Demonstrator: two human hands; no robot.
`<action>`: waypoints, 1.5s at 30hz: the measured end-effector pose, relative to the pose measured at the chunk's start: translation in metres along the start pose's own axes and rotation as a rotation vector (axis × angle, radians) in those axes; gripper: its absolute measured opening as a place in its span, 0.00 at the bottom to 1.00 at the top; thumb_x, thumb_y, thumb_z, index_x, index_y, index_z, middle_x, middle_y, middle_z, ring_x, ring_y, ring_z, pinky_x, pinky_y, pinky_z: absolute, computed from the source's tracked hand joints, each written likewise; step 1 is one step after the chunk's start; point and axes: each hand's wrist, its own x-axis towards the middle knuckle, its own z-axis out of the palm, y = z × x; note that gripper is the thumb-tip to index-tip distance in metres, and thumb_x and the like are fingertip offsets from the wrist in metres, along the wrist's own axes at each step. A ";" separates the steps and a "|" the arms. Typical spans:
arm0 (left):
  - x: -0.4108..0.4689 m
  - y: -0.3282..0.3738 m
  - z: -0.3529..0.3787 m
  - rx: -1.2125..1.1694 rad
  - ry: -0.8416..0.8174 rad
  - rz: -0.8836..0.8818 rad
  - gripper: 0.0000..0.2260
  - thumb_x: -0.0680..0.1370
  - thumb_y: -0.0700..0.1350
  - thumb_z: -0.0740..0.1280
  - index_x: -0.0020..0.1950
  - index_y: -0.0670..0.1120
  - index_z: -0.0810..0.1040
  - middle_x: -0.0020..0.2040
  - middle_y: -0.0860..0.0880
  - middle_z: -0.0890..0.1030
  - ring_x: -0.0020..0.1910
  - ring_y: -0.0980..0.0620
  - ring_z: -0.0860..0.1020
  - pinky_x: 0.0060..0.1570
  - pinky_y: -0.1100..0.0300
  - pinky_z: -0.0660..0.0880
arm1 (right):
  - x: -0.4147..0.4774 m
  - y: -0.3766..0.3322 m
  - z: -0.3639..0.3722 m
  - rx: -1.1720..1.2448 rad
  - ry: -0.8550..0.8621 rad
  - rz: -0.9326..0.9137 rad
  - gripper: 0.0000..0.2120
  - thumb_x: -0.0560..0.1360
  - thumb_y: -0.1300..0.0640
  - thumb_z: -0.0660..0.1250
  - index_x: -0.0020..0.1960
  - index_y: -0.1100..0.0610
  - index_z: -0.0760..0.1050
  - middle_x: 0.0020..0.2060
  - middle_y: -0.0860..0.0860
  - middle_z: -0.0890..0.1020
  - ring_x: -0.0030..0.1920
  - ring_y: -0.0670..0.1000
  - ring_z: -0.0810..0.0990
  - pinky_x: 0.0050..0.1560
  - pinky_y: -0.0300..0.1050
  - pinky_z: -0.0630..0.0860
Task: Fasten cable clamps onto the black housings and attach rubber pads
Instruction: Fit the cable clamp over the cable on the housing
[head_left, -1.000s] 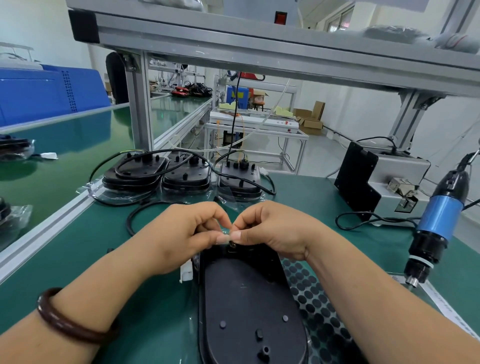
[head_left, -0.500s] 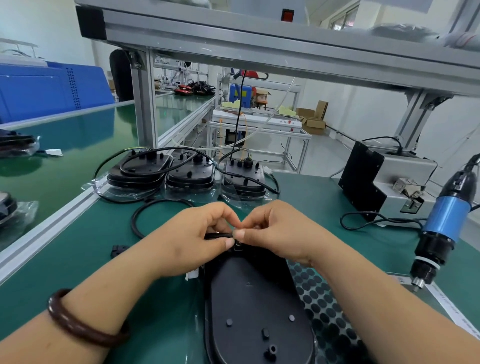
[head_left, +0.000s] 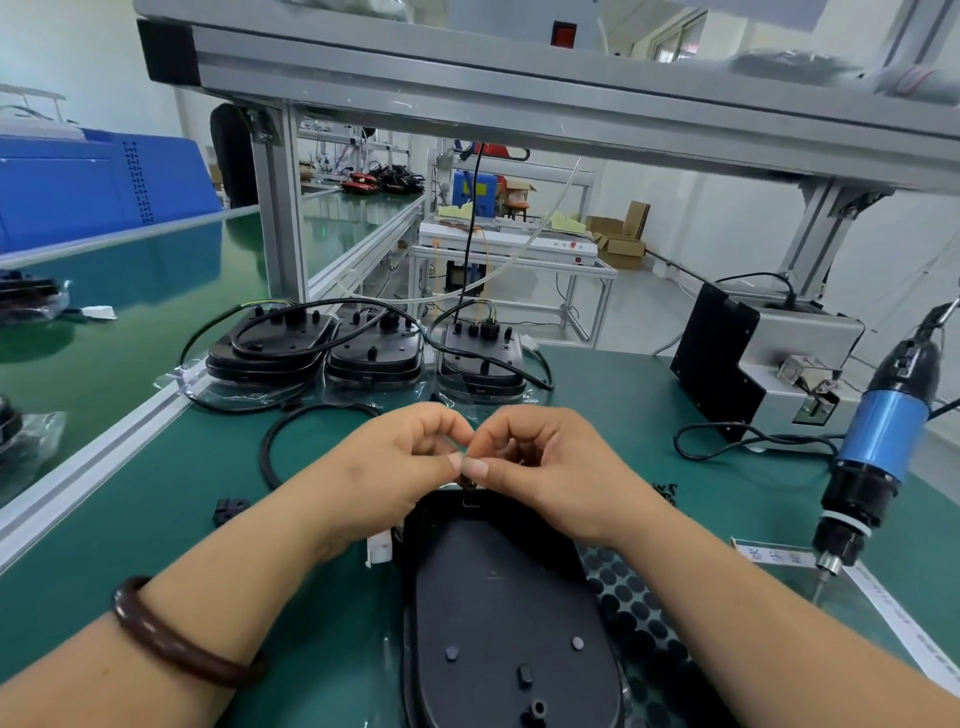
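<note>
A black oval housing lies bottom up on the green mat in front of me. My left hand and my right hand meet over its far end, fingertips together, pinching a small dark part, probably a cable clamp, mostly hidden by the fingers. A black cable loops away to the left behind my left hand. A sheet of round black rubber pads lies under the housing's right side. A loose black clamp sits on the mat at the left.
Three finished black housings with cables stand in a row at the back. A blue electric screwdriver hangs at the right, above a white paper strip. A grey screw feeder box sits at the back right. An aluminium frame post rises at the left.
Both hands stay together at the housing's far end; the fingertips have shifted slightly around the small part. The view has moved a little.
</note>
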 end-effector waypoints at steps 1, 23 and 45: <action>0.002 0.001 0.000 0.010 -0.001 -0.012 0.05 0.77 0.39 0.66 0.50 0.47 0.78 0.39 0.45 0.81 0.39 0.50 0.73 0.44 0.52 0.72 | 0.000 0.001 0.000 -0.002 0.001 -0.002 0.07 0.73 0.61 0.73 0.40 0.51 0.79 0.32 0.44 0.79 0.34 0.44 0.73 0.39 0.35 0.72; 0.001 0.003 -0.015 0.130 -0.201 -0.039 0.16 0.75 0.34 0.69 0.56 0.52 0.74 0.49 0.52 0.83 0.49 0.55 0.80 0.54 0.59 0.76 | -0.002 0.007 -0.016 -0.271 -0.032 -0.150 0.03 0.73 0.62 0.73 0.42 0.55 0.84 0.35 0.47 0.83 0.37 0.47 0.80 0.41 0.41 0.77; -0.005 -0.001 -0.011 0.421 -0.138 -0.050 0.09 0.71 0.52 0.73 0.49 0.57 0.76 0.42 0.62 0.78 0.38 0.63 0.73 0.45 0.62 0.73 | -0.005 -0.005 -0.013 -0.572 -0.104 -0.370 0.02 0.72 0.64 0.71 0.40 0.60 0.82 0.37 0.52 0.83 0.39 0.52 0.81 0.41 0.52 0.77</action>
